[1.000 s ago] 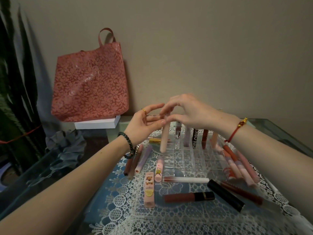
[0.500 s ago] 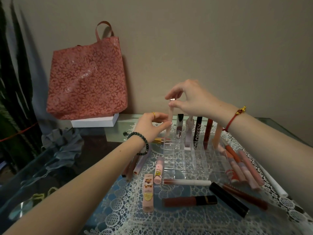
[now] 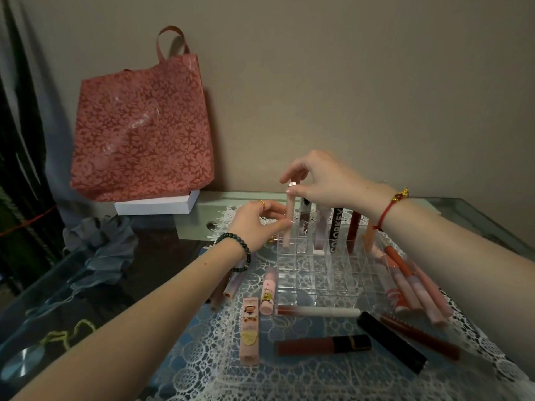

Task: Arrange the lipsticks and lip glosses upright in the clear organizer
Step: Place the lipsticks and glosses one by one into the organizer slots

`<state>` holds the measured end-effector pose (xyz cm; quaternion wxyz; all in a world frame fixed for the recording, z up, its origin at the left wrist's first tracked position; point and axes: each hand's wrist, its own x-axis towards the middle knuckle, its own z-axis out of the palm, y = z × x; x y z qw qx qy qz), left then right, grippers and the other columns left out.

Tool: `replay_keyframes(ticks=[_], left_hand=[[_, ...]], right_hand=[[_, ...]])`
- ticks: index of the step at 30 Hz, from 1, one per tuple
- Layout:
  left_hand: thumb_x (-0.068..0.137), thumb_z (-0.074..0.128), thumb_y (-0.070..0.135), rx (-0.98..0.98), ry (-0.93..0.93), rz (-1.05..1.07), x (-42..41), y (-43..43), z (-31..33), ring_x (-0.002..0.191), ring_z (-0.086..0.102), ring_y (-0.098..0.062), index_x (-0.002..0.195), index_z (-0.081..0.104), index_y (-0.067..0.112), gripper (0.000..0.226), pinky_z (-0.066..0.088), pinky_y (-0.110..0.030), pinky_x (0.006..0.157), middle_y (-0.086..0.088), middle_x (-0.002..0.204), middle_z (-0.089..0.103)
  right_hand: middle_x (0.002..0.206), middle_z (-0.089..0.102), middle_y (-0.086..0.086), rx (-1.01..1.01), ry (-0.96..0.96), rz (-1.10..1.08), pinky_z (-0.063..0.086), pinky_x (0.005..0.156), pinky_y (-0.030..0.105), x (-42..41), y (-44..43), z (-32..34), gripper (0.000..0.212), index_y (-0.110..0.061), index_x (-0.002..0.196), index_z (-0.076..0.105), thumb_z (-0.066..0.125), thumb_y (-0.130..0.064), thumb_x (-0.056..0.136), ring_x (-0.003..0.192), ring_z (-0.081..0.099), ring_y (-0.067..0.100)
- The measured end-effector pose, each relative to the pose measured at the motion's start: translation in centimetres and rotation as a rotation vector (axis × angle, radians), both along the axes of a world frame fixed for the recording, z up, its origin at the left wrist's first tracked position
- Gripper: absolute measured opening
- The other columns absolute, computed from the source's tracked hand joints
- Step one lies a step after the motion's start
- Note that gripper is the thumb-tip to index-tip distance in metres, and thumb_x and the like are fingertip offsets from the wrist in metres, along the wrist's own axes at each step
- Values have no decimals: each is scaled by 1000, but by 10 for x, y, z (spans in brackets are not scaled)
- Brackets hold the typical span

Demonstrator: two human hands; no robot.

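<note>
Head view, nearest first: by the table's [image 3: 86, 285] near edge a red gloss [image 3: 321, 345], a black tube [image 3: 390, 342] and a pink tube [image 3: 249, 331] lie flat on the lace [image 3: 202, 371]. Loose tubes [image 3: 411, 285] lie along the organizer's [image 3: 327, 290] right wall and a few by its left; all are left to place. Its front rows hold nothing. Several standing tubes [image 3: 335, 230] fill the back row. At its back left cell my right hand [image 3: 324, 180] pinches the cap of a pale tube [image 3: 289, 215], my left hand [image 3: 257, 224] pinches lower down, base at the cell's mouth; I judge under half done
</note>
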<state>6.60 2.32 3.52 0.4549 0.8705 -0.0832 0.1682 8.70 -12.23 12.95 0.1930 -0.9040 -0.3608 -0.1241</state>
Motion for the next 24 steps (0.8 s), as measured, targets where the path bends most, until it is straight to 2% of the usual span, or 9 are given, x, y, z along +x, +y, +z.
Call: replay_keyframes(ticks=[9,14,17,21,24], left_hand=[[74,72,28,9,-3,-11,-3,0,-2,78,57,12,84,62,29,14,40,-11,74,19,77,64],[75,71,30,22,7,6,-5,3,1,86,60,2,91,64,26,18,44,-22,84,18,79,65],[76,71,28,26,2,8,-7,7,4,85,60,3,94,64,25,20,43,-24,86,18,78,65],[77,70,25,9,-17,28,-12,16,8,81,59,6,89,63,29,14,44,-19,79,18,75,64],[77,69,25,9,-19,58,-17,25,11,85,60,1,90,63,28,14,44,-21,81,16,77,65]], right_hand=[[96,66,-2,-36,29,-3,48,87,37,-2,1,-5,20,-21,101,66,64,-23,81,92,58,13],[93,64,-5,-37,20,1,47,87,37,-2,0,-6,19,-23,100,65,63,-24,81,91,57,12],[93,63,-7,-50,18,5,46,86,36,-2,0,-6,21,-23,103,64,63,-25,82,91,56,11],[100,64,-5,-41,-19,13,43,82,28,-3,-4,-4,23,-24,106,62,61,-27,83,92,54,10],[103,60,-6,-1,-36,21,37,80,22,-7,-8,-4,24,-25,108,61,60,-27,84,90,49,5]])
